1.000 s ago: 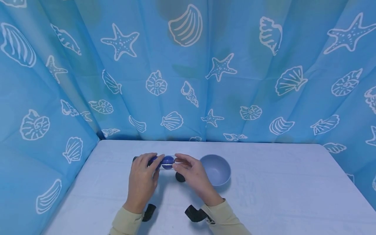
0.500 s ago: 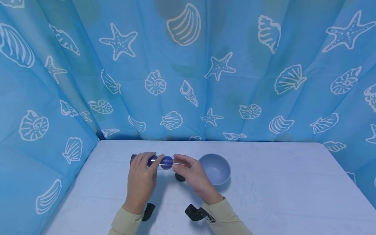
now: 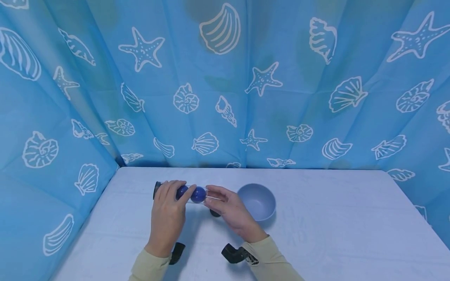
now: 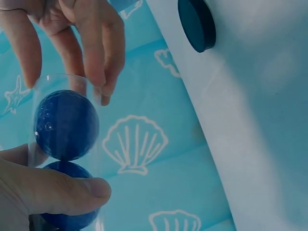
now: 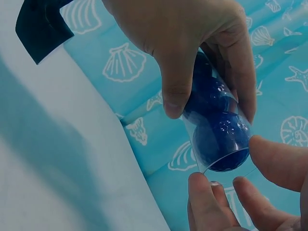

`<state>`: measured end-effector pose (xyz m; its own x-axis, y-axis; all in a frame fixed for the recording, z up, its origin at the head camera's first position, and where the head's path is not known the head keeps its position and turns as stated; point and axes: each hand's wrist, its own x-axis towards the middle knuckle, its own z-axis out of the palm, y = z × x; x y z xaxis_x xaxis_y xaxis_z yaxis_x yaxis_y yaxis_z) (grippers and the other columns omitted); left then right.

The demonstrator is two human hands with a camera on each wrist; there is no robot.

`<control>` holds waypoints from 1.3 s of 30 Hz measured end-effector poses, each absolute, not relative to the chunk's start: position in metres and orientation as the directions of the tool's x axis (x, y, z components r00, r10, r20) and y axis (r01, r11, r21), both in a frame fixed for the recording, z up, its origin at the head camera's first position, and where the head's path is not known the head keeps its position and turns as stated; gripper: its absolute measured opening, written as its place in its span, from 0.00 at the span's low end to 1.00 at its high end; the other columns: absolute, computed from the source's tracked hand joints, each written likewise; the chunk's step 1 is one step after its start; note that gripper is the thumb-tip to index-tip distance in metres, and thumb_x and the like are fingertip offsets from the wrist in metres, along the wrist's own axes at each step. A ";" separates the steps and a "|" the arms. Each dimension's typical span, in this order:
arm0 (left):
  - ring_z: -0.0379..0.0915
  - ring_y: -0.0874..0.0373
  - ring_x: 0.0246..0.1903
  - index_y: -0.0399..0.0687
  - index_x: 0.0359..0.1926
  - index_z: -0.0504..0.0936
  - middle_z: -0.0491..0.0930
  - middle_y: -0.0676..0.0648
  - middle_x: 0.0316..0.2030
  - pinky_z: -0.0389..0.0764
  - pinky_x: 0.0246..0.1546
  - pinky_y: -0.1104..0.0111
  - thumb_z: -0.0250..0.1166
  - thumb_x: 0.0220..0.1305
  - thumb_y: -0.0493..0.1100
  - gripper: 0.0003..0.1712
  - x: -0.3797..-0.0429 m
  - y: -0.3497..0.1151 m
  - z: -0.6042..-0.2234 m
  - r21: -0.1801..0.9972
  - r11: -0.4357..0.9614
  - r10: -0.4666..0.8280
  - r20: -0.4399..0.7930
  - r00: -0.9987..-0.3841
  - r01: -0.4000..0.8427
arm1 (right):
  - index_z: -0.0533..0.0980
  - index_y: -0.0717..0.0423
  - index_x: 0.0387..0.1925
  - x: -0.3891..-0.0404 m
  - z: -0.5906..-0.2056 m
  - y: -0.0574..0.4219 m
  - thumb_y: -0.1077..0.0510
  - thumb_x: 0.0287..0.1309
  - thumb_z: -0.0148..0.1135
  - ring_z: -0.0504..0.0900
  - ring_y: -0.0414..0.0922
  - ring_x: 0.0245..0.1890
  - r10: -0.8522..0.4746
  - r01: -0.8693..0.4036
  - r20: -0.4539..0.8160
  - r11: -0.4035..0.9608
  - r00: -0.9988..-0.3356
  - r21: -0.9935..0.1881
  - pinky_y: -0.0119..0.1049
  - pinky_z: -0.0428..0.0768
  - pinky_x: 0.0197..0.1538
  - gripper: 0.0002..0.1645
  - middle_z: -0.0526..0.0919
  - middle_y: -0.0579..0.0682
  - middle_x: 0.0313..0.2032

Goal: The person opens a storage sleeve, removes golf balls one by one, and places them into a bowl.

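A clear tube (image 5: 195, 144) holds several dark blue dimpled balls (image 4: 66, 125) that look like golf balls, lined up in a row. My left hand (image 3: 168, 214) grips the tube around its middle, thumb across one ball in the left wrist view. A black end (image 3: 156, 190) sticks out past that hand on the left. At the tube's other end, which looks uncapped, my right hand (image 3: 230, 210) holds the rim between thumb and fingertips. The endmost ball lies just inside that rim. The tube is raised above the table, nearly level in the head view.
A blue-grey bowl (image 3: 258, 201) stands just right of my right hand. A round black cap (image 4: 198, 24) lies on the white table (image 3: 334, 226) beneath the tube. Dark wrist mounts (image 3: 233, 253) show by the sleeves. A blue shell-patterned curtain (image 3: 225, 86) hangs behind.
Both hands and the tube have shifted slightly left, and more of the black end shows beyond my left hand. The grips look the same.
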<state>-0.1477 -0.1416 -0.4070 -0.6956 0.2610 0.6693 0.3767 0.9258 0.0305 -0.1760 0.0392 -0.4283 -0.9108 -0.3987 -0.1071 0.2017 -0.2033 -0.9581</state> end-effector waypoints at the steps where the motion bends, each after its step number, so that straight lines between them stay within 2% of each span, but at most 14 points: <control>1: 0.67 0.45 0.53 0.50 0.49 0.82 0.76 0.40 0.49 0.54 0.66 0.53 0.67 0.50 0.28 0.24 -0.147 -0.142 -0.407 0.025 0.926 0.263 0.669 -0.695 0.376 | 0.66 0.54 0.62 -0.176 -0.428 0.039 0.55 0.57 0.62 0.76 0.47 0.54 -0.403 0.209 -0.108 -0.215 -0.909 -0.954 0.36 0.73 0.56 0.31 0.71 0.55 0.58; 9: 0.67 0.45 0.54 0.49 0.48 0.82 0.76 0.40 0.48 0.52 0.66 0.52 0.66 0.49 0.27 0.24 -0.145 -0.141 -0.403 0.024 0.928 0.261 0.671 -0.694 0.373 | 0.66 0.57 0.62 -0.176 -0.429 0.036 0.58 0.57 0.61 0.74 0.49 0.55 -0.416 0.267 -0.130 -0.292 -0.900 -0.918 0.34 0.74 0.55 0.31 0.71 0.58 0.57; 20: 0.67 0.46 0.53 0.49 0.48 0.82 0.76 0.41 0.48 0.57 0.64 0.50 0.70 0.47 0.28 0.25 -0.144 -0.139 -0.403 0.058 0.937 0.220 0.664 -0.714 0.343 | 0.68 0.52 0.61 -0.176 -0.430 0.038 0.52 0.55 0.64 0.76 0.46 0.53 -0.372 0.214 -0.126 -0.205 -0.920 -0.955 0.38 0.73 0.57 0.32 0.74 0.54 0.55; 33: 0.69 0.46 0.50 0.43 0.46 0.81 0.77 0.40 0.46 0.67 0.57 0.51 0.71 0.45 0.30 0.23 -0.147 -0.139 -0.408 0.091 0.931 0.201 0.679 -0.706 0.353 | 0.71 0.47 0.58 -0.173 -0.425 0.037 0.51 0.52 0.66 0.76 0.44 0.52 -0.301 0.164 -0.127 -0.102 -0.945 -0.981 0.37 0.74 0.55 0.30 0.75 0.51 0.54; 39: 0.71 0.46 0.49 0.43 0.47 0.80 0.76 0.41 0.46 0.67 0.58 0.52 0.73 0.43 0.30 0.25 -0.147 -0.138 -0.409 0.109 0.932 0.192 0.664 -0.723 0.347 | 0.71 0.48 0.59 -0.173 -0.421 0.038 0.52 0.52 0.66 0.76 0.44 0.53 -0.271 0.136 -0.113 -0.070 -0.956 -0.988 0.38 0.74 0.55 0.30 0.75 0.51 0.54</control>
